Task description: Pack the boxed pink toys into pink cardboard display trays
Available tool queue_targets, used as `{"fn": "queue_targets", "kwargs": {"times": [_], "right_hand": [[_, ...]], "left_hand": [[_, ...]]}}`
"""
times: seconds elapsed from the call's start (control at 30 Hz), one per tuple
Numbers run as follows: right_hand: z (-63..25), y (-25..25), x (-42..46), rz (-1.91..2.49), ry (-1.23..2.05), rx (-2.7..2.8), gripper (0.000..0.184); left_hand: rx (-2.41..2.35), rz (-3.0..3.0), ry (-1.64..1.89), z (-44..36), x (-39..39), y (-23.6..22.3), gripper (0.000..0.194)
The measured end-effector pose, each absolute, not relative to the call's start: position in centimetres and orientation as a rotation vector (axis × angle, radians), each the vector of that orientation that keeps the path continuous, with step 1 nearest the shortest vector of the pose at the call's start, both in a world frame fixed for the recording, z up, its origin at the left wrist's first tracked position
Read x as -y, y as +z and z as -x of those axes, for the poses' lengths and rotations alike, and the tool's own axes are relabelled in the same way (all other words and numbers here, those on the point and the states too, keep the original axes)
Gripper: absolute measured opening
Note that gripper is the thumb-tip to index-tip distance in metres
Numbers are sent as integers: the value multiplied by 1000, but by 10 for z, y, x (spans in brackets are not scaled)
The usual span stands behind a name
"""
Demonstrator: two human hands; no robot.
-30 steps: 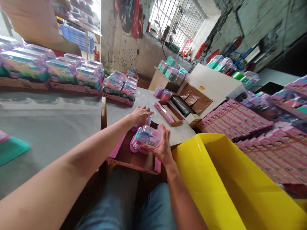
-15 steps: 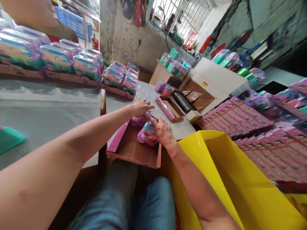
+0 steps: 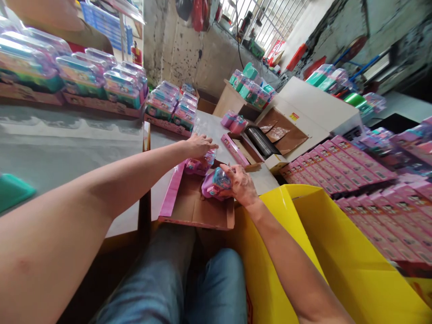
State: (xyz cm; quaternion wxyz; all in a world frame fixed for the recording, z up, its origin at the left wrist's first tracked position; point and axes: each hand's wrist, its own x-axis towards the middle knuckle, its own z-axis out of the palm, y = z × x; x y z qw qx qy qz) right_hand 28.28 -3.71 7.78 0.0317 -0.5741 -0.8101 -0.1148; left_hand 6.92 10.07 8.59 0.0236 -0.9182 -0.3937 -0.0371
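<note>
While your right grip (image 3: 241, 183) grasps a purple case (image 3: 209, 186) in the pink tray (image 3: 199, 210) mid-frame, your left grip (image 3: 200, 146) covers a pink case (image 3: 195, 168), clasped or not I can't tell.

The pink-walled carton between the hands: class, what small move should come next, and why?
Probably the right hand should ease its purple-based case farther back, level with the other case at the left hand. The held case looks nearer the front edge of the carton than its neighbour, so the two do not seem lined up.
</note>
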Motion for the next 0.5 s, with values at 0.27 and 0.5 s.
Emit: {"fn": "queue_targets", "kwargs": {"times": [0.27,0.5], "right_hand": [[-290,79,18,1767,-321,2382,82],[-249,92,15,1866,-551,2484,72]], "left_hand": [[1090,2896,-79,-62,-107,85,89],[1210,2822,-83,-52,-101,85,89]]}}
